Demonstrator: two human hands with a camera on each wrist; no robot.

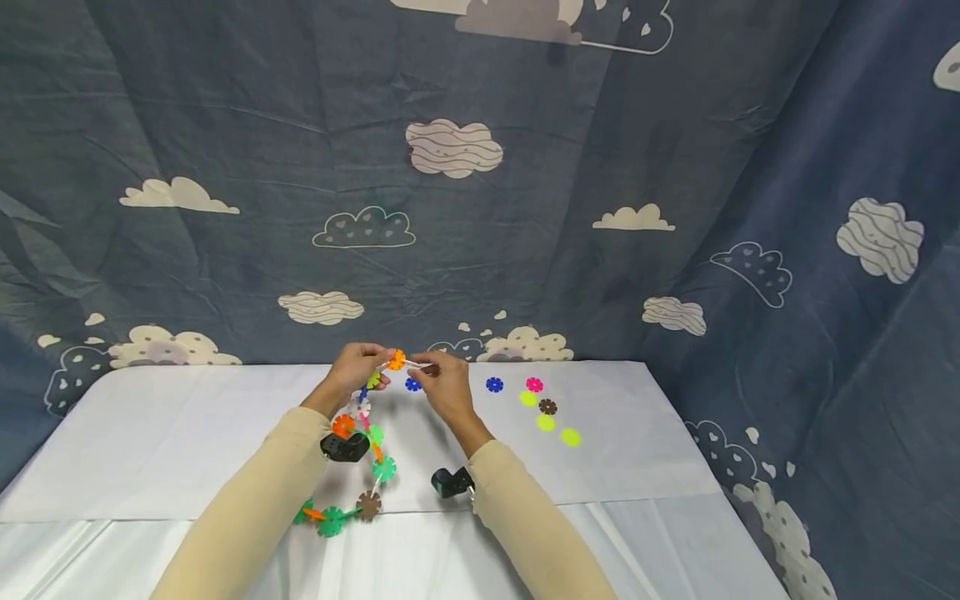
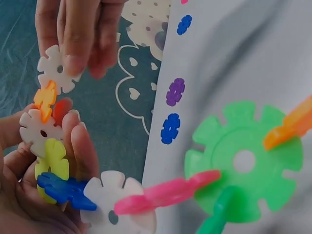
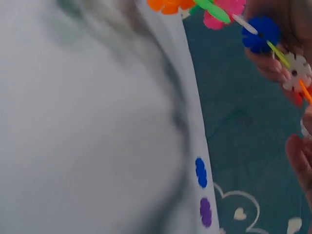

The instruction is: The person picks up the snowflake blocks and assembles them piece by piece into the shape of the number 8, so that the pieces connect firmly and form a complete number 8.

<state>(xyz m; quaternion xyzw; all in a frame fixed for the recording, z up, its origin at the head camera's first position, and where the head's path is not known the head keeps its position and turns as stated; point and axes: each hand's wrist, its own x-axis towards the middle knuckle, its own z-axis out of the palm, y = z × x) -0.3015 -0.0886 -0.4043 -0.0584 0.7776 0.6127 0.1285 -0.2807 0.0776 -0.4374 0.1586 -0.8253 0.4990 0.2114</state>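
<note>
A chain of interlocked plastic snowflake discs hangs from my hands, with a large green disc (image 2: pixel 229 141) lower in it. My left hand (image 1: pixel 352 372) holds the chain near its upper end, fingers curled round it by a yellow disc (image 2: pixel 58 158) and a white one (image 2: pixel 31 134). My right hand (image 1: pixel 446 388) pinches the end white disc (image 2: pixel 51 73) between thumb and fingers. An orange disc (image 1: pixel 396 360) joins these two white discs between the hands. The chain's lower part, with a brown disc (image 1: pixel 368 506), reaches down toward the table's front, partly hidden by my left arm.
Loose discs lie on the white-covered table (image 1: pixel 637 458): a blue one (image 1: pixel 494 384), a pink one (image 1: pixel 534 384), a brown one (image 1: pixel 548 407) and several yellow ones (image 1: pixel 571 437). A purple disc (image 2: pixel 175 91) lies near the far edge. Behind hangs a dark cloud-print curtain (image 1: pixel 510 275).
</note>
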